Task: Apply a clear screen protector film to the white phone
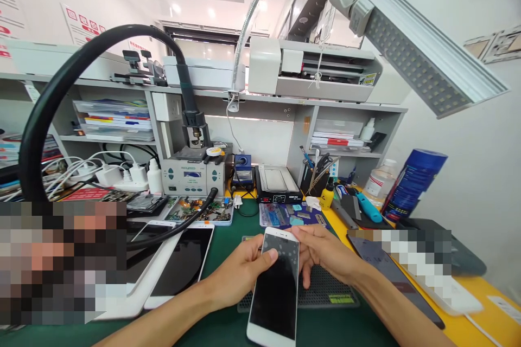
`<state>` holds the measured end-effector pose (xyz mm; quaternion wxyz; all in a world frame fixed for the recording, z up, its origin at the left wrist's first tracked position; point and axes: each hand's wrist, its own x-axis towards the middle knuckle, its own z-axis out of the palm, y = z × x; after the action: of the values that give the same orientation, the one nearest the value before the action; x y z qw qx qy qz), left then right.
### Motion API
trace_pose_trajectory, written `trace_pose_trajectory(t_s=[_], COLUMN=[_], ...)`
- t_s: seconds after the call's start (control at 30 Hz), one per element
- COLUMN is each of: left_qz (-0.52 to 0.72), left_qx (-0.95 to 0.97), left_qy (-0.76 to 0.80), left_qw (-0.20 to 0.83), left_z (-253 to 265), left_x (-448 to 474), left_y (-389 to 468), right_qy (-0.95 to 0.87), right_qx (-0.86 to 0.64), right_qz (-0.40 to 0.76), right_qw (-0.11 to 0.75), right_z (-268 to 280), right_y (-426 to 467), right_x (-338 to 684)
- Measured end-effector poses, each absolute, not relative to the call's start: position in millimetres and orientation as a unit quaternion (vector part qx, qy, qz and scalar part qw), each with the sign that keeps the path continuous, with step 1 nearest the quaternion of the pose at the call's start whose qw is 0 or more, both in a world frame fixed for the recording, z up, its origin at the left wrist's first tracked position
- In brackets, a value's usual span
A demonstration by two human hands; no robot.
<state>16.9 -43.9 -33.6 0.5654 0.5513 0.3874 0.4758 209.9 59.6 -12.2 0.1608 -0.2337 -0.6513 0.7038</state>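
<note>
A white-framed smartphone (274,293) with a dark screen stands tilted in front of me, its top end pointing away. My left hand (240,268) grips its left side, thumb lying on the upper part of the glass. At the top right corner is my right hand (323,249), its thumb and a finger closed on the phone's edge while the other fingers curl behind it. Pale round spots show on the upper screen. Beneath the phone lies a dark textured mat (325,293) on the green work surface (220,303).
Larger white-framed devices (183,260) lie left, under a black hose (191,222). A soldering station (194,173) and a parts tray (203,210) stand behind them. Right are a dark phone (394,276), a blue can (415,184) and a tool holder (315,179). An LED lamp (423,54) hangs overhead.
</note>
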Motion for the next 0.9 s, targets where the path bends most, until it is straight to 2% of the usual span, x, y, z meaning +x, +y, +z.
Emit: trace_pose_trajectory(t_s=[0.23,0.53,0.77,0.9], left_qz=[0.494,0.479,0.45,0.395], left_qx=[0.549,0.571,0.571,0.607], left_qy=[0.366,0.331,0.344,0.387], left_qw=[0.566,0.58,0.594,0.57], left_z=[-30.6,-24.9,-28.0,-30.2], left_x=[19.7,17.6,16.3,12.9], left_y=[-46.6,-45.4,-47.6,-48.3], right_qy=[-0.675,-0.703,-0.708,-0.709], right_qx=[-0.236,-0.235,-0.227,-0.209], right_qz=[0.674,0.66,0.658,0.664], right_qw=[0.187,0.12,0.122,0.112], right_z=[-6.5,-3.6,-7.1,-9.3], right_y=[59.7,63.6,61.4,59.2], right_x=[209.1,215.2,214.6,212.5])
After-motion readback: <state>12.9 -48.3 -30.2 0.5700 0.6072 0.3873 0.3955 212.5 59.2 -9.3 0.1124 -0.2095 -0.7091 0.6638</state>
